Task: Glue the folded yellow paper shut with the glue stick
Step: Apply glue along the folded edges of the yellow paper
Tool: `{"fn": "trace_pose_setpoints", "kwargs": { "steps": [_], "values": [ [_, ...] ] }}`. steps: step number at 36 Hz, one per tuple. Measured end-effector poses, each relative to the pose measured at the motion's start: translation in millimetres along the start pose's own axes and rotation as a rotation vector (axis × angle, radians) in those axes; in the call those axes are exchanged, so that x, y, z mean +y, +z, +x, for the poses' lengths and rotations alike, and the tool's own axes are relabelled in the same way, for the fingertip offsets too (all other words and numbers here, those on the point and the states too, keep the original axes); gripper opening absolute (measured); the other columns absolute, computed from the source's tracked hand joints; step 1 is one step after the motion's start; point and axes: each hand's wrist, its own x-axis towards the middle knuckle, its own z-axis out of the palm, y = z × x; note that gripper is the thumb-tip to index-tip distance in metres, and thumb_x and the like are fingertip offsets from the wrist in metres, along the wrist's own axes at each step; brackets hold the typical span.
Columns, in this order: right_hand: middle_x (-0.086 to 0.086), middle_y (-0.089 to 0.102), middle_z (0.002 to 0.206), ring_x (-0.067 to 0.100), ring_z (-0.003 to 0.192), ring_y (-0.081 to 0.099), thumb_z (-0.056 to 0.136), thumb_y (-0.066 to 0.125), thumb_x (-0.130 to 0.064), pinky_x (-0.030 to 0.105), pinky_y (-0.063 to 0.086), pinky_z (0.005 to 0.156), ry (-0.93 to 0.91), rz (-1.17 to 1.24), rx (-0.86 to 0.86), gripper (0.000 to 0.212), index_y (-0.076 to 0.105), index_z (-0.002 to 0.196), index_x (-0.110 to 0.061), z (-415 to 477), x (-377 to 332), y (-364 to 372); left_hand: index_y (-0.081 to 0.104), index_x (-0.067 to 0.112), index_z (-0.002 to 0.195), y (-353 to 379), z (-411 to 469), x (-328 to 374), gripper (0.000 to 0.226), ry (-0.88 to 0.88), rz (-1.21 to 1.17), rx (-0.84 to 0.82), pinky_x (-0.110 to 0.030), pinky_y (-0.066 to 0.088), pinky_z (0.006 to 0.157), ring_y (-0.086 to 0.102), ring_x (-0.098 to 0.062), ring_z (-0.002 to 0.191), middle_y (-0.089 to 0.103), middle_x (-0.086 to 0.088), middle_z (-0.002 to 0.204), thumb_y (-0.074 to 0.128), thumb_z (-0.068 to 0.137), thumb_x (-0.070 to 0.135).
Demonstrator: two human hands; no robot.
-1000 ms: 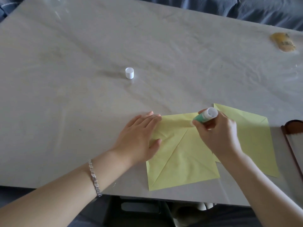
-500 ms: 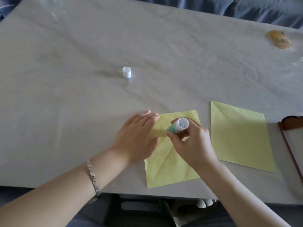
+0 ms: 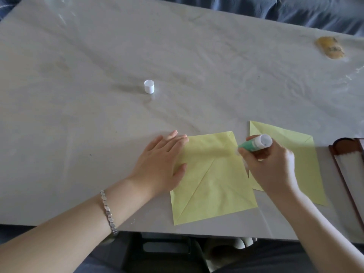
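Note:
A folded yellow paper (image 3: pixel 212 182) lies near the table's front edge, with diagonal creases. My left hand (image 3: pixel 159 164) lies flat with straight fingers, pressing on the paper's left edge. My right hand (image 3: pixel 269 166) grips a green and white glue stick (image 3: pixel 254 144), tilted with its lower end at the paper's upper right edge. The stick's tip is hidden by my fingers. A second folded yellow paper (image 3: pixel 307 164) lies to the right, partly under my right hand.
The glue stick's white cap (image 3: pixel 149 86) stands alone further back on the grey covered table (image 3: pixel 98 115). A brown-framed object (image 3: pixel 346 170) sits at the right edge. A yellowish lump (image 3: pixel 330 47) lies at the far right.
My right hand swept the glue stick left across the paper's top, then back right to its upper right edge. My left hand kept its place on the paper.

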Motion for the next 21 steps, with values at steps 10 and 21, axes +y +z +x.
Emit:
{"fn": "trace_pose_setpoints", "kwargs": {
  "steps": [10,21],
  "values": [
    [-0.012,0.064,0.075,0.004,0.066,0.060,0.067,0.078,-0.007,0.003,0.040,0.055,-0.142,0.211,-0.277,0.020,0.063,0.078,-0.016,-23.7,-33.1,7.2,0.042,0.006,0.135,-9.4,14.0,-2.7,0.067,0.097,0.106,0.001,-0.039,0.016,0.110,0.027,-0.023,0.139,0.048,-0.005,0.139,0.029,0.079,0.041],
    [0.000,0.066,0.076,0.015,0.066,0.056,0.068,0.076,-0.008,0.024,0.047,0.057,-0.233,0.159,-0.330,0.019,0.064,0.082,-0.015,-17.0,-30.9,21.5,0.024,0.017,0.144,-10.2,20.6,-9.3,0.070,0.070,0.064,-0.057,-0.034,0.002,0.113,0.005,-0.011,0.143,0.030,0.007,0.150,0.022,0.082,0.048]
  ]
}}
